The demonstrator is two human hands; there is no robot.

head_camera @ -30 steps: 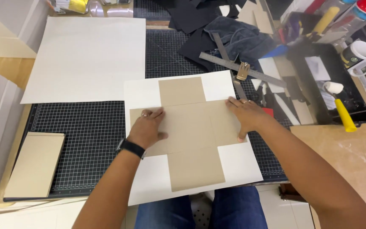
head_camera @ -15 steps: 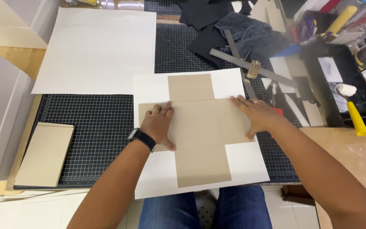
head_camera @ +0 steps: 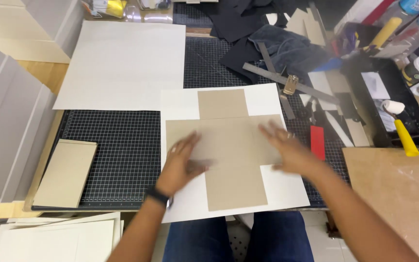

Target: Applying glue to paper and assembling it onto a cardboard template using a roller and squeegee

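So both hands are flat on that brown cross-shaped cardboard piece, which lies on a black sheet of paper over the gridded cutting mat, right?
Not quite: the head view shows the sheet of paper is white, not black. Both the left hand and right hand do lie on the brown cross-shaped cardboard piece, over the dark gridded cutting mat.

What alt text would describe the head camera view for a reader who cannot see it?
Both hands, left hand and right hand, lie flat on a brown cross-shaped card on a white sheet. Under them is a black gridded cutting mat, with a metal ruler behind.

hands: 2 (head_camera: 183, 162) (head_camera: 287, 150) | white sheets on mat: 2 (head_camera: 122, 63) (head_camera: 287, 189) | cross-shaped brown card: 1 (head_camera: 231, 145) | steel rulers: 2 (head_camera: 267, 77)
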